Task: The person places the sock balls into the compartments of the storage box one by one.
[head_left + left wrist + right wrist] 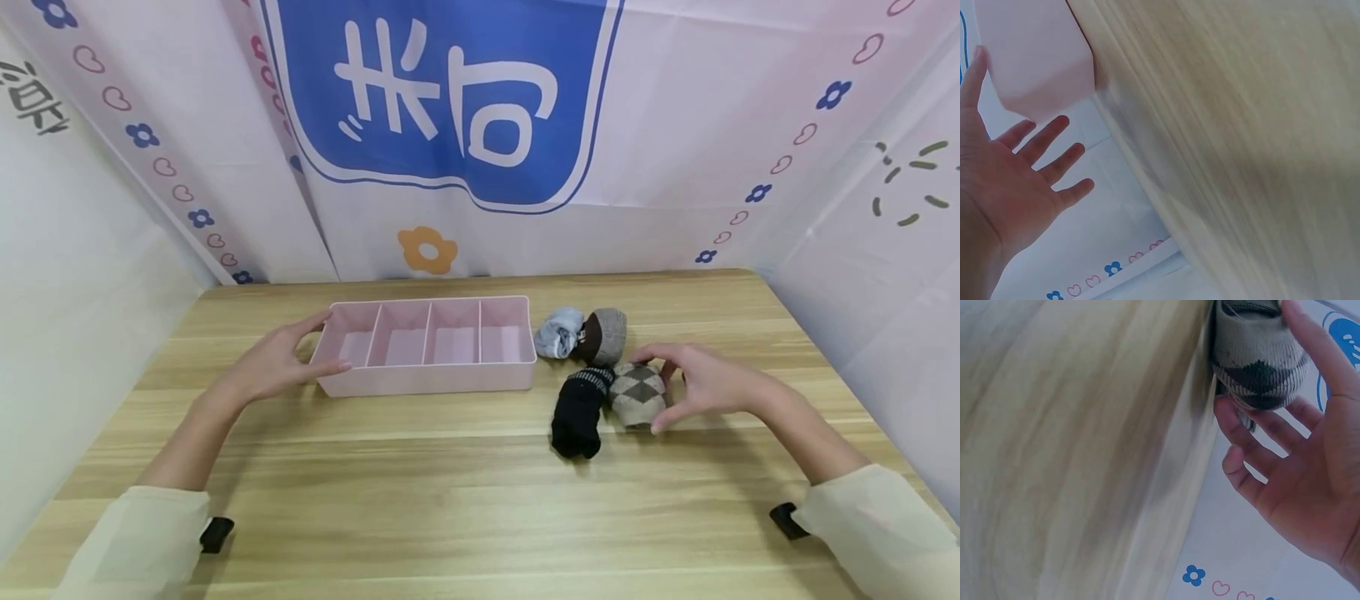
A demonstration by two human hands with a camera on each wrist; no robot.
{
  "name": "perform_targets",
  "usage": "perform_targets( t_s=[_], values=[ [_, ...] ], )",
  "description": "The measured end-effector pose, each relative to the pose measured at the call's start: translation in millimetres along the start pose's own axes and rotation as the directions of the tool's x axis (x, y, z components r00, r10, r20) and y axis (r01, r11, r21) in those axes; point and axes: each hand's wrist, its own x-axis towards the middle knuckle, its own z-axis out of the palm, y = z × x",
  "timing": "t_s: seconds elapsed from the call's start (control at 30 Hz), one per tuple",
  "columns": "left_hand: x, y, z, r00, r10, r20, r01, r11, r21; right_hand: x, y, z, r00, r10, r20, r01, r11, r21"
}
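Observation:
A pink divided box [427, 381] stands on the table, its several compartments bare inside. At its left end is my left hand [277, 360], fingers spread and fairly straight; in the left wrist view the thumb lies along the box's side. To the right of the box, my right hand [708, 379] holds a rolled argyle sock [637, 396] between thumb and fingers. The right wrist view shows that sock [1260, 359] with the thumb on one side and fingertips on the other. Just left of it lies a rolled black sock [577, 414].
Behind these, a light blue rolled sock [558, 332] and a grey-and-brown rolled sock [606, 335] lie close to the box's right end. The wooden table [420, 500] meets a printed white cloth [645, 242] at the back. White cloth also hangs at both sides.

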Motion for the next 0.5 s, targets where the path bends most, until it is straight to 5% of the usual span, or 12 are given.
perform_targets(
  t_s=[0.23,0.5],
  values=[
    [2.2,-0.5,-1.4,1.0,-0.014,-0.019,0.015,1.0,0.012,2.6,2.6,1.3,0.999,-0.037,-0.039,0.035,0.998,-0.049],
    [5.1,-7.2,-9.0,0.999,0.012,0.034,-0.011,1.0,-0.024,-2.1,5.0,-6.4,0.996,-0.048,-0.082,0.052,0.997,0.048]
  ],
)
